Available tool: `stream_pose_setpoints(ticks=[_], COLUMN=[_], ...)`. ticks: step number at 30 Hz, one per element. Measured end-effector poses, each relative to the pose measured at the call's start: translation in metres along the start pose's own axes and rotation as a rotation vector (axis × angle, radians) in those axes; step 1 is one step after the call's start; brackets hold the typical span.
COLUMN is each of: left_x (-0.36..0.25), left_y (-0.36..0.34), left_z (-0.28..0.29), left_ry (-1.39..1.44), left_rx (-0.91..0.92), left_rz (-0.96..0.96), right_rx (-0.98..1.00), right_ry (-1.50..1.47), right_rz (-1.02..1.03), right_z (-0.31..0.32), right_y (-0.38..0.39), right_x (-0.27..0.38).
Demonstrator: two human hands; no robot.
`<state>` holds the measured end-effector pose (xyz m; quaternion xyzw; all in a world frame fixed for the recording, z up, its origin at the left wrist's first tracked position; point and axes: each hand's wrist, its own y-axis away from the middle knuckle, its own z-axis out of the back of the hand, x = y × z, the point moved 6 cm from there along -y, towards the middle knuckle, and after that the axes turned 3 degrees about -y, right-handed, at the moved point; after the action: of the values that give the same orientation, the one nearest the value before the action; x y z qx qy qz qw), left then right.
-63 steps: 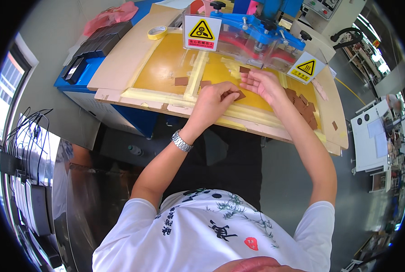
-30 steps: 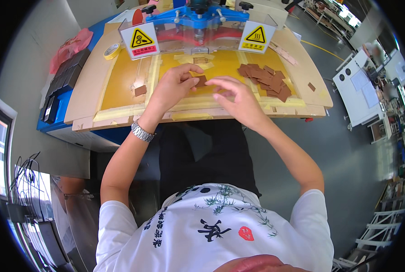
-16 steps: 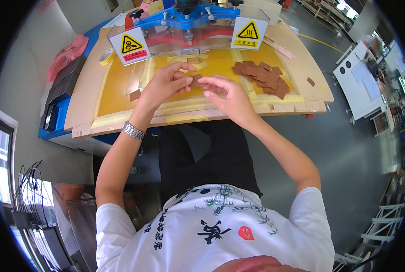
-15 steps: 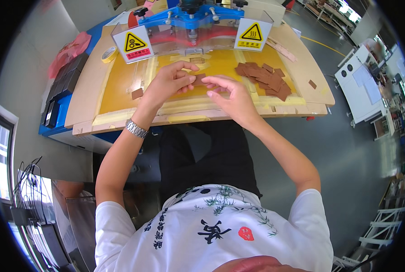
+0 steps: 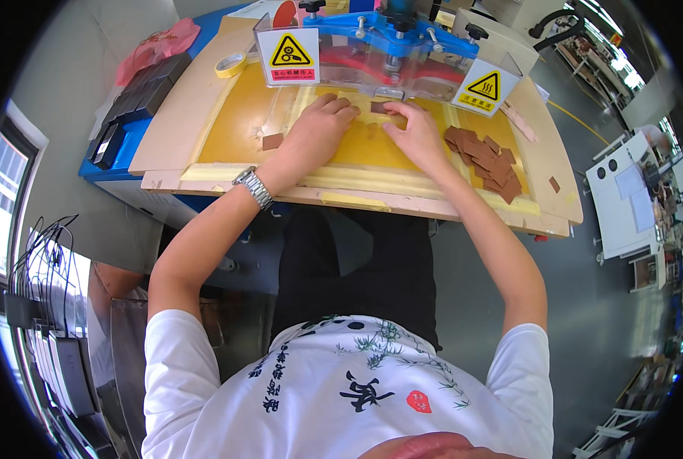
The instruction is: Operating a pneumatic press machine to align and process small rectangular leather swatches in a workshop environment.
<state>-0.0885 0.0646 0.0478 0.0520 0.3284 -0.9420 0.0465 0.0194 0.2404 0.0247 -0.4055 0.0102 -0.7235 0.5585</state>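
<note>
A small brown rectangular piece (image 5: 377,107) lies near the front of the blue press head. My right hand (image 5: 418,138) has its fingertips on that piece's right end, with the thumb a little apart. To the left, my left hand (image 5: 320,134) rests low over the yellow board (image 5: 230,126), fingers curled down together. Whatever may be under those fingers is hidden. One more loose brown piece (image 5: 272,141) lies left of that wrist. Beyond my right forearm is a heap of brown pieces (image 5: 488,161).
Clear guards with warning signs (image 5: 291,55) flank the blue press (image 5: 399,30). A roll of yellowish tape (image 5: 231,65) sits at the far left of the wooden table (image 5: 180,130). Black boxes (image 5: 146,96) and pink plastic (image 5: 158,50) are beyond. A single brown piece (image 5: 554,184) lies far right.
Both hands held a brown piece between them before. Now they have separated: the right has carried the piece forward toward the press, the left has dropped onto the board. The view has shifted.
</note>
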Motion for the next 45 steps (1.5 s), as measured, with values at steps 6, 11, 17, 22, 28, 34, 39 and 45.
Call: stream_pose_setpoints(ticks=[6, 11, 17, 22, 28, 34, 39, 45], left_x=[0.002, 0.001, 0.001, -0.002, -0.001, 0.000, 0.001, 0.009], left_y=[-0.015, -0.019, -0.016, -0.018, -0.021, -0.025, -0.028, -0.023], left_z=[-0.024, -0.032, -0.033, -0.035, -0.038, -0.039, -0.041, -0.041], left_ry=[-0.181, -0.217, -0.235, -0.279, -0.257, -0.282, -0.275, -0.221], left_rx=[-0.017, 0.094, 0.068, 0.073, 0.148, 0.101, 0.134, 0.094], left_rz=[-0.119, -0.103, -0.080, -0.072, -0.022, -0.037, 0.003, 0.011], right_rx=[-0.116, -0.093, -0.060, 0.003, 0.022, 0.023, 0.123, 0.094], right_ry=[0.083, 0.112, 0.301, 0.401, 0.378, 0.448, 0.438, 0.419], right_rz=[0.118, 0.168, 0.270, 0.278, 0.287, 0.315, 0.275, 0.357], right_z=[-0.007, -0.004, 0.003, 0.009, 0.006, -0.001, 0.005, 0.005], right_y=[0.000, 0.005, 0.022, 0.019, 0.017, 0.014, 0.011, 0.017], right_x=[0.008, 0.015, 0.020, 0.032, 0.024, 0.013, 0.010, 0.015])
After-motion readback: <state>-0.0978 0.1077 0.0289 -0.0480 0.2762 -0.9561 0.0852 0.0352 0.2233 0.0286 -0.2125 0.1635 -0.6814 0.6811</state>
